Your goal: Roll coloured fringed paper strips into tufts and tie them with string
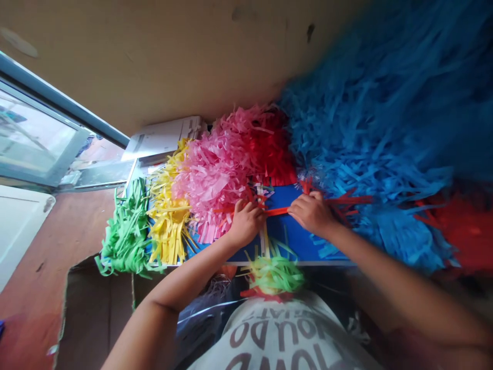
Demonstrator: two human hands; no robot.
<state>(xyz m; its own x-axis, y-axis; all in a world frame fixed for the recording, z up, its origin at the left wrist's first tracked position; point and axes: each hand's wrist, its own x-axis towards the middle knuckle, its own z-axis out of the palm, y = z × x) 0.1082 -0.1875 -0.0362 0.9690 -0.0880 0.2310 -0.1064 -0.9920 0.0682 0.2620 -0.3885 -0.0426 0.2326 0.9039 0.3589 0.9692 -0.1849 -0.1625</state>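
Note:
A red fringed paper strip (278,211) is stretched level between my two hands over the blue tabletop (290,236). My left hand (246,221) is closed on its left part, near the pink paper fringe (215,174). My right hand (313,211) pinches the strip farther right, beside the blue paper fringe (370,180). Red ends stick out past both hands. Below them, a bunch of green and yellow paper strips (275,275) with some red lies at the table's near edge, against my shirt.
Yellow fringe (169,221) and green fringe (129,231) lie on the left, the green hanging over the edge. Dark red fringe (271,149) sits behind. White stacked sheets (165,136) stand by the wall. A cardboard box (96,313) is below left; more red paper (466,231) is at right.

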